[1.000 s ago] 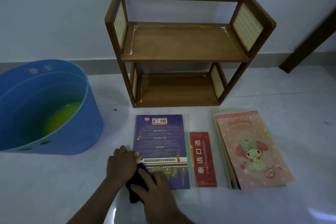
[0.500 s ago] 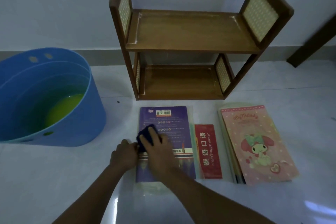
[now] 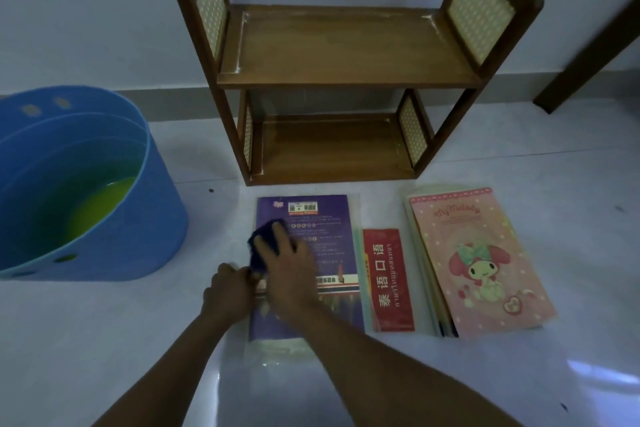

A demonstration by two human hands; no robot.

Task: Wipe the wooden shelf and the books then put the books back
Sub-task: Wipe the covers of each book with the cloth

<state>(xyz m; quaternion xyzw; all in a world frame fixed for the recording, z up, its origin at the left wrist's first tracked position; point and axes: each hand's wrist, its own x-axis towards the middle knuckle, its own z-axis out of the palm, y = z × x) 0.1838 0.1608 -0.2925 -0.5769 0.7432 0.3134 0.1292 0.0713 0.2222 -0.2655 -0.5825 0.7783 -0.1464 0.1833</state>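
Observation:
An empty two-tier wooden shelf (image 3: pixel 346 45) stands against the wall. In front of it a purple book (image 3: pixel 329 236) lies flat on the floor, on top of pale plastic-covered sheets. My right hand (image 3: pixel 289 270) presses a dark blue cloth (image 3: pixel 265 241) onto the book's left half. My left hand (image 3: pixel 227 289) rests at the book's left edge and holds it down. To the right lie a narrow red booklet (image 3: pixel 388 279) and a pink cartoon book (image 3: pixel 478 260) topping a thin stack.
A blue plastic tub (image 3: pixel 86 184) with yellow-green liquid stands on the floor at the left. A dark wooden leg or board (image 3: pixel 588 55) slants down at the far right. The floor is pale and glossy.
My right hand slid the cloth from the book's lower left corner up toward its upper left. My left hand stayed at the book's edge. The camera has moved closer.

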